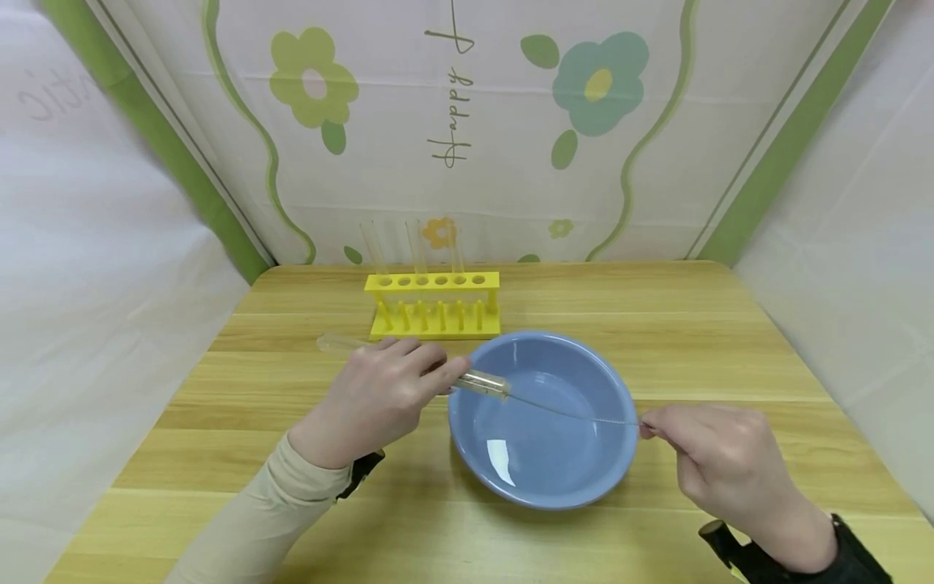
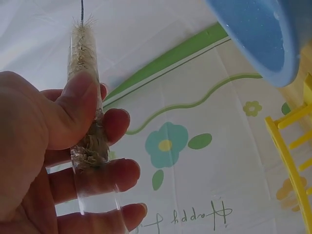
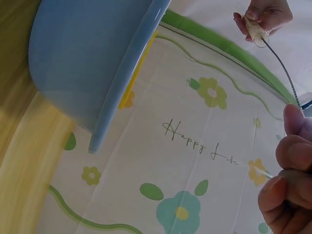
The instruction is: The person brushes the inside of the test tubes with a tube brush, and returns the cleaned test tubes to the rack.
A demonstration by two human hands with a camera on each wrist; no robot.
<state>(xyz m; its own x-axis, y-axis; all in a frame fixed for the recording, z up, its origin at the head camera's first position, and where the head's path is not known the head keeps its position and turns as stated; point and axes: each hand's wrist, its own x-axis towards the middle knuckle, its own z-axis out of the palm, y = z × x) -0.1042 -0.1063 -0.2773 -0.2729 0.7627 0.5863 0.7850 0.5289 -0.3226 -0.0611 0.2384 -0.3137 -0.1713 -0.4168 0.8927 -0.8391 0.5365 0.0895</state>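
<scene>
My left hand [image 1: 390, 389] grips a clear glass test tube [image 1: 341, 344], which lies nearly level with its mouth towards the right. Inside the tube are the pale bristles [image 2: 83, 51] of a test tube brush, some fanning out at the mouth. The brush's thin twisted wire [image 1: 556, 411] runs across to my right hand [image 1: 733, 462], which pinches its far end between thumb and forefinger. Tube mouth and wire are above a round blue basin [image 1: 511, 478]. In the left wrist view, the thumb and fingers wrap round the tube.
Behind the basin stands a yellow test tube rack [image 1: 432, 282] with three upright clear test tubes [image 1: 417, 247] in it. The wooden table [image 1: 715, 324] is bordered by white cloth walls, the back one [image 1: 496, 186] printed with flowers. Both wrists carry black straps.
</scene>
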